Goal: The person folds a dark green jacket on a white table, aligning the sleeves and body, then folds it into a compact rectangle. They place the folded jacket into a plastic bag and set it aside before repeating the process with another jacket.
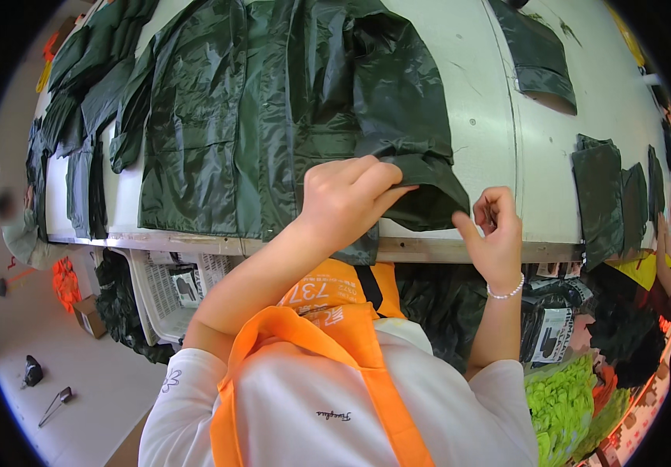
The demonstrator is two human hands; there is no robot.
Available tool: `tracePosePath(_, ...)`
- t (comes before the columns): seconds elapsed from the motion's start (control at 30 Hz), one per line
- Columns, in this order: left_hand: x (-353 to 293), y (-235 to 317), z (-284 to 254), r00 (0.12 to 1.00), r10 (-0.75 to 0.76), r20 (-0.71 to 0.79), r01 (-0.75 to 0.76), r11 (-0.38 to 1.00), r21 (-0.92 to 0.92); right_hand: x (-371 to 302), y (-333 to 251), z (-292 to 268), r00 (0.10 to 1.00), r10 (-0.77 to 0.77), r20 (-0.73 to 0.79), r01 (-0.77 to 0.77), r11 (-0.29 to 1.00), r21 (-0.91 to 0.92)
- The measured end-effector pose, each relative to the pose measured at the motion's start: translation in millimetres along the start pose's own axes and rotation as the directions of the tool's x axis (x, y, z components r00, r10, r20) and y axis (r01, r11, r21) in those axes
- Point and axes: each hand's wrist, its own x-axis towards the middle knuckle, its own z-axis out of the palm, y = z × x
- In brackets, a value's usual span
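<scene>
A dark green, shiny jacket (203,132) lies spread on the white table, its front edges running down the middle. My left hand (351,193) is closed on its right-side sleeve (417,167) near the cuff, fingers pressed over the fabric. The sleeve's end gapes in a dark opening toward the table's near edge. Beside the cuff's right corner is my right hand (497,241), with a bead bracelet on its wrist. Its thumb reaches to the cuff edge, whether touching I cannot tell; the other fingers are curled and apart from the thumb.
More dark green garments lie stacked at the table's left (90,86) and right (600,187). Under the table edge stand a white plastic basket (168,300) and plastic-wrapped packages (549,331). Lime-green fabric (561,397) is heaped at lower right. Other people are at both sides.
</scene>
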Motion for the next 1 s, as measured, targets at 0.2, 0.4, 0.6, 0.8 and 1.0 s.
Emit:
tracePosePath(0.2, 0, 1, 6, 0.996, -0.038, -0.085, 0.043, 0.997, 0.057, 8, -24, 14, 0.987, -0.101, 0.124, 0.092, 0.993, 0.071)
tracePosePath(0.4, 9, -2, -1, 0.995, 0.003, -0.098, 0.004, 0.997, 0.072, 16, -17, 37, 0.936, -0.329, -0.124, 0.307, 0.937, -0.164)
tracePosePath(0.6, 8, 0, -4, 0.998, -0.010, -0.056, 0.012, 0.999, 0.036, 12, -24, 25, 0.985, -0.159, 0.068, 0.155, 0.986, 0.055)
tracePosePath(0.8, 2, 1, 4, 0.999, 0.005, -0.048, -0.004, 1.000, 0.022, 16, -28, 25, 0.973, -0.005, 0.230, -0.022, 0.993, 0.113)
tracePosePath(1.0, 7, 4, 5, 0.999, 0.034, -0.032, -0.034, 0.999, 0.012, 23, -30, 29, 0.978, -0.011, 0.210, -0.019, 0.990, 0.140)
